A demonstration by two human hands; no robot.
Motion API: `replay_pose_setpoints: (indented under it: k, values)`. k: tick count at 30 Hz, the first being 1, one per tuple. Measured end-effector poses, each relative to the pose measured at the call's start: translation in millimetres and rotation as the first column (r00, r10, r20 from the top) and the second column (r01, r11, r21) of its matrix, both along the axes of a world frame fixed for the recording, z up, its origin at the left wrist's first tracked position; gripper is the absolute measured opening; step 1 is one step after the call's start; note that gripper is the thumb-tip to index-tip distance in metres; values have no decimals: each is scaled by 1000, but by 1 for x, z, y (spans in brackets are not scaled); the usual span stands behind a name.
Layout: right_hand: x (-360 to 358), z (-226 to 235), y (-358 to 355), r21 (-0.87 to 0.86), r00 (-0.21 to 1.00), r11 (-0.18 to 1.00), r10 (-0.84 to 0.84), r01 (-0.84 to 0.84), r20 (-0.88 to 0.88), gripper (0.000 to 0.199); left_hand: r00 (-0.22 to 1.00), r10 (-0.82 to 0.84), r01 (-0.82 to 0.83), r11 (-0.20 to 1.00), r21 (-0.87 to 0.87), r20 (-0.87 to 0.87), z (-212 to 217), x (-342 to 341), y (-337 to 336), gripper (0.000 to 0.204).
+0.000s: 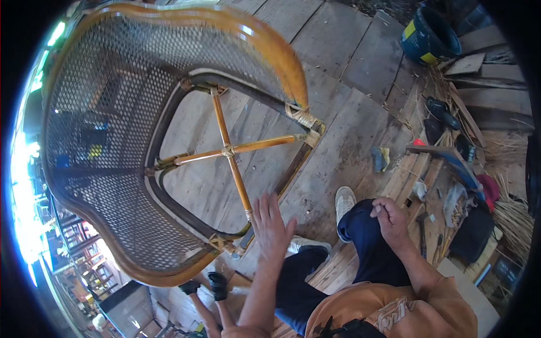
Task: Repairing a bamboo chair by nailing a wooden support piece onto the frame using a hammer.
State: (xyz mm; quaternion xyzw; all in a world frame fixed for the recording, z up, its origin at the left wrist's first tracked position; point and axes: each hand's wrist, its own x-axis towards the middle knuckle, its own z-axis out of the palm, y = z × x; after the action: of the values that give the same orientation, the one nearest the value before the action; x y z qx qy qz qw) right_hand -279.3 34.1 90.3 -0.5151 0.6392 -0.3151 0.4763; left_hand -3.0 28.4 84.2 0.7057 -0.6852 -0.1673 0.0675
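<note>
A rattan armchair [101, 141] with a woven mesh back and a thick, honey-brown curved rim fills the left and upper middle. Its seat frame has no panel in it; two bamboo poles [227, 151] cross inside, bound at the middle with cane. My left hand [271, 225] is stretched out with fingers extended at the frame's near corner, by the lower end of one pole. Whether it touches the frame I cannot tell. Over my right knee is my right hand [392, 222], its fingers curled and pinched together; anything between them is too small to make out.
A dark green bucket [429, 38] stands at the far right. Wood pieces, hand tools and cane strips [517, 211] crowd the right side. A blue and yellow scrap [380, 159] lies on the plank floor. Another person's legs in dark footwear [217, 285] show at lower left.
</note>
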Motion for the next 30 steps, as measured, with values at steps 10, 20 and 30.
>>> replay_pose_setpoints:
  k: [10, 20, 30]
  values:
    - [-10, -26, 4, -157, 971, 973, 139, -171, -193, 9, 973, 229, -225, 962, 152, -7, -23, 4, -41, 39]
    - [-27, -53, -36, -146, 988, 980, 145, -135, 59, 17, 942, 259, -224, 959, 174, -212, 68, 77, -20, 47]
    - [105, -8, -148, -376, 848, 914, 318, -155, 423, 49, 954, 246, -242, 969, 42, -174, 139, 129, -36, 41]
